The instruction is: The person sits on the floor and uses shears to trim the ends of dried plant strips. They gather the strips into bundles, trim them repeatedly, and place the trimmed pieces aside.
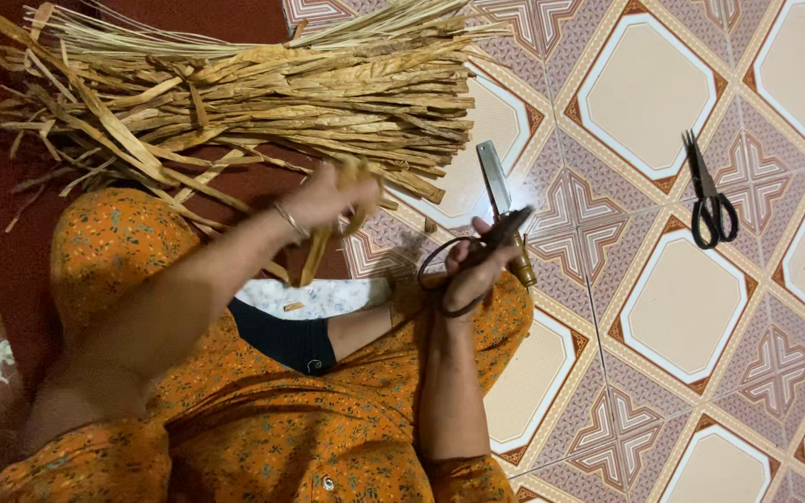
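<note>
Down on the tiled floor (682, 298), a person in an orange flowered dress sits with both hands raised over the lap. The left hand (333, 200), blurred, is closed round a dry tan strip (317, 251) that hangs down from the fist; a thin bangle (286, 220) circles that wrist. The right hand (472, 270) is clenched on dark scissors (486, 247), fingers through the loops, with the blades pointing up and to the right. Just above those blades a knife (496, 182) with a broad metal blade and a wooden handle lies on the tiles, its handle right beside the right hand. A big bundle of dried strips (235, 93) lies across the upper left, partly on a dark red mat (11, 251), its cut ends near the left hand. Well apart, at the right, a second pair of black scissors (710, 200) lies alone on the floor.
</note>
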`<control>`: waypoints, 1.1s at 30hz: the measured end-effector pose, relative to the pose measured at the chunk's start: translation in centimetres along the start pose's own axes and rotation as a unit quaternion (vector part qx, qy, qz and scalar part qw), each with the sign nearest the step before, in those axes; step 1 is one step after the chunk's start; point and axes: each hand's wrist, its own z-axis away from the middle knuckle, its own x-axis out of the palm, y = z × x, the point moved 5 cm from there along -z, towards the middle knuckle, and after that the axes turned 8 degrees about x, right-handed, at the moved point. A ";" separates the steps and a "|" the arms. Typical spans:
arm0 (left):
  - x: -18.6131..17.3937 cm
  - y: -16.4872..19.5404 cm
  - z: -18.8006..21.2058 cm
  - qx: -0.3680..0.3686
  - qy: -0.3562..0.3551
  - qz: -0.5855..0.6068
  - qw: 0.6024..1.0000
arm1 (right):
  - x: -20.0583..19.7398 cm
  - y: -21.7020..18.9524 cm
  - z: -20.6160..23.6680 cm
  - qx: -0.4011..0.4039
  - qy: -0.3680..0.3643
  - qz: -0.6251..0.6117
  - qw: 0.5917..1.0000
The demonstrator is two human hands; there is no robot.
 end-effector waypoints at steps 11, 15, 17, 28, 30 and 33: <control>1.5 2.0 -3.6 -0.001 0.006 -0.209 0.978 | 1.1 0.8 -1.1 0.057 0.040 0.045 0.997; 5.4 -0.4 -5.8 -0.065 -0.047 -0.333 0.940 | 1.3 0.8 -1.4 0.095 0.028 0.041 0.994; 7.0 -0.6 -6.7 0.012 -0.045 -0.424 0.904 | 0.9 -0.8 -2.1 0.047 0.012 0.033 0.998; 9.4 0.4 -4.5 0.230 -0.067 -0.527 0.815 | -13.1 -11.6 -9.8 -0.109 0.189 0.636 0.740; 9.6 1.1 -3.0 0.255 -0.078 -0.557 0.787 | -15.3 -9.6 -10.8 -0.137 0.158 0.684 0.699; 9.6 1.2 -0.3 0.238 -0.106 -0.516 0.816 | -18.1 -6.3 -12.2 -0.124 0.099 0.742 0.652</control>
